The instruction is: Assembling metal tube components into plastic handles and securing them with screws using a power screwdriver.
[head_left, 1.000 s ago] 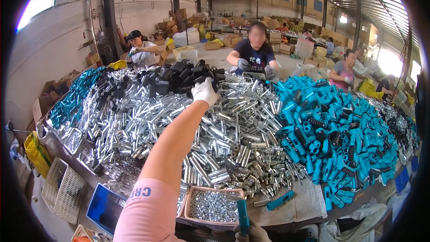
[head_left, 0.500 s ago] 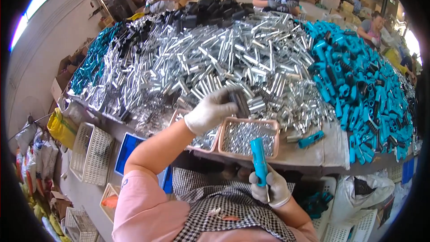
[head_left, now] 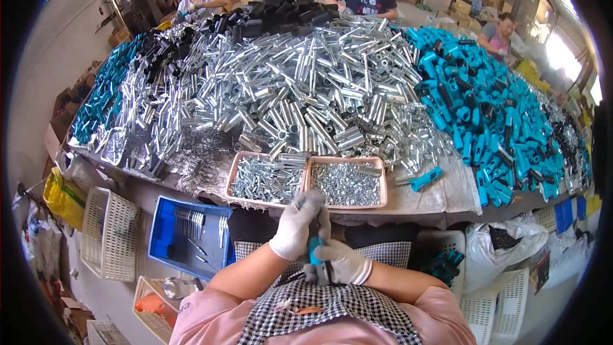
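My hands, in white gloves with greyish fingers, are together in front of my checked apron. My right hand (head_left: 343,262) is closed around the lower part of a teal tool handle (head_left: 315,249). Above it, my left hand (head_left: 295,229) is closed at the handle's upper end; its fingers hide what they grip there. Just beyond the hands, two pink trays stand side by side at the table edge. Long metal pins (head_left: 265,179) fill the left tray, and small metal pieces (head_left: 345,185) fill the right one.
Metal tubes (head_left: 306,83) are heaped across the table, with black sleeves (head_left: 287,13) behind and teal handles (head_left: 491,115) at right. One teal handle (head_left: 426,179) lies apart near the edge. A blue crate (head_left: 191,236) and white basket (head_left: 110,233) stand lower left. Several people work beyond.
My left hand has come back from the heap, where it held a dark sleeve, to meet my right hand. The right hand moved left with the teal handle. The view has shifted.
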Available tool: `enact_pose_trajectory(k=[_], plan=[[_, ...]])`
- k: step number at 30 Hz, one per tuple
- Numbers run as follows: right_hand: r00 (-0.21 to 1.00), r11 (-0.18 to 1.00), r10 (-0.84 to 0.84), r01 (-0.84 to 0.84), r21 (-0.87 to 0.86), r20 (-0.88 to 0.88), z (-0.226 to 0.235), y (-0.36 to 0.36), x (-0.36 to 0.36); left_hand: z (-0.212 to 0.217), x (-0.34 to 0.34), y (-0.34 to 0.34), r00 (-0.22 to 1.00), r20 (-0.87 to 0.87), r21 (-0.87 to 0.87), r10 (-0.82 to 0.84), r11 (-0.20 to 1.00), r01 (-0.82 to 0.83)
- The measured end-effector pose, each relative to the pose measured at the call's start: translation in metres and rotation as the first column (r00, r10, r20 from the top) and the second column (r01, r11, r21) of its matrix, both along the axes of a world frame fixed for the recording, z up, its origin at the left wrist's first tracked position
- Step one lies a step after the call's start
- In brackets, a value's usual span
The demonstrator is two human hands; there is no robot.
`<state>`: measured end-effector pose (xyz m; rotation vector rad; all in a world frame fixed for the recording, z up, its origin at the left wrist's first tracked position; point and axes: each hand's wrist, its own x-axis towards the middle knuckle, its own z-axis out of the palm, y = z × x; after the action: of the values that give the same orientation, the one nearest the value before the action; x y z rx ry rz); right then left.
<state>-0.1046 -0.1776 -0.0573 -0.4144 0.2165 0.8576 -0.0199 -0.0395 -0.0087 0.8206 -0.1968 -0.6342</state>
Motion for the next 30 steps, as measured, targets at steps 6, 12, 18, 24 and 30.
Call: enact_pose_trajectory(k=[6, 12, 18, 24, 30], plan=[[0.600, 0.515, 0.628, 0.157, -0.843, 0.496, 0.023, -0.068, 0.064, -0.034, 0.006, 0.021, 0.963, -0.260, 0.100, -0.070, 0.990, 0.099], [0.653, -0.547, 0.644, 0.758, -0.355, 0.399, 0.077, -0.130, 0.185, -0.051, -0.019, 0.023, 0.903, -0.310, -0.018, -0.297, 0.952, 0.306], [0.765, -0.627, 0.628, 0.604, -0.493, 0.139, 0.055, -0.137, 0.236, -0.041, -0.011, 0.030, 0.915, -0.266, 0.152, -0.304, 0.924, 0.351], [0.608, -0.531, 0.670, 0.794, -0.298, 0.427, 0.054, -0.164, 0.205, -0.017, 0.007, 0.019, 0.999, -0.008, 0.494, -0.052, 0.868, 0.049], [0.402, -0.034, 0.583, 0.881, -0.473, 0.707, 0.108, -0.105, 0.103, -0.029, 0.012, 0.035, 0.822, 0.524, 0.694, -0.224, 0.672, -0.260]])
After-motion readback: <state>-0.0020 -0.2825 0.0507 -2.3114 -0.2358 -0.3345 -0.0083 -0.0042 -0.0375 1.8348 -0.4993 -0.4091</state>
